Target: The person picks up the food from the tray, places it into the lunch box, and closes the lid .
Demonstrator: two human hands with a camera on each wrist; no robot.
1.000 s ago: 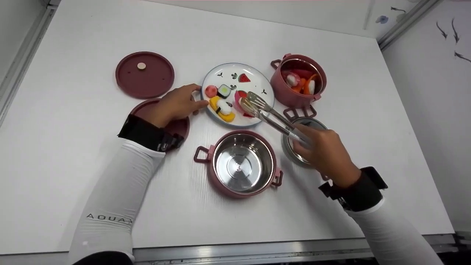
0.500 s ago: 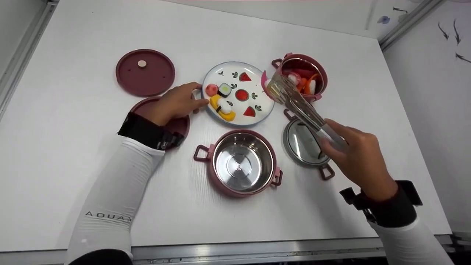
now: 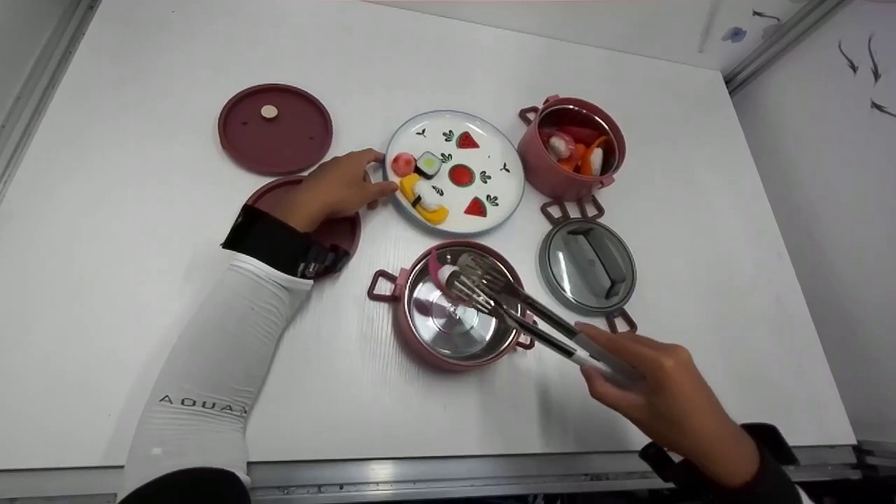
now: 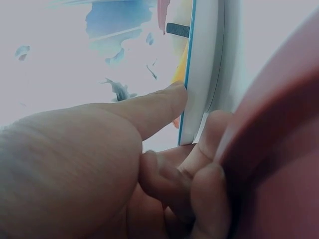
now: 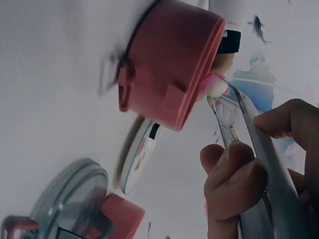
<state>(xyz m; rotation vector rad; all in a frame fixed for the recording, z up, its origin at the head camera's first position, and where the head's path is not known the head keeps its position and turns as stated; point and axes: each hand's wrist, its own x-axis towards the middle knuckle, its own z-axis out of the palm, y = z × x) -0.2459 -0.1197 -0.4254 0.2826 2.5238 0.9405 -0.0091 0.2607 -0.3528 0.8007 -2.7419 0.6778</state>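
My right hand (image 3: pixel 665 392) grips metal tongs (image 3: pixel 542 318) by their handles. Pinched in the tongs' tips is a small pink-and-white toy sushi piece (image 3: pixel 441 273), held over the mouth of the front red pot (image 3: pixel 413 339); the right wrist view shows the piece (image 5: pixel 215 85) right at the pot's rim. My left hand (image 3: pixel 336 189) holds the left edge of a white plate (image 3: pixel 490 161), thumb on the rim and fingers against its outer side. On the plate lie a round pink piece (image 3: pixel 403 164), a sushi roll (image 3: pixel 428 164) and a yellow-and-white sushi piece (image 3: pixel 432 211).
Behind the plate's right side stands a second red pot (image 3: pixel 560 164) containing orange and pink food pieces (image 3: pixel 577 155). A grey lidded pan (image 3: pixel 586 280) sits right of the front pot. Two dark red lids lie at left, one lid (image 3: pixel 276 147) farther back, another lid (image 3: pixel 343 245) under my left forearm.
The tongs have lifted the pink-and-white sushi piece off the plate, swung right near the back pot, then come forward over the front pot. My left hand stays at the plate.
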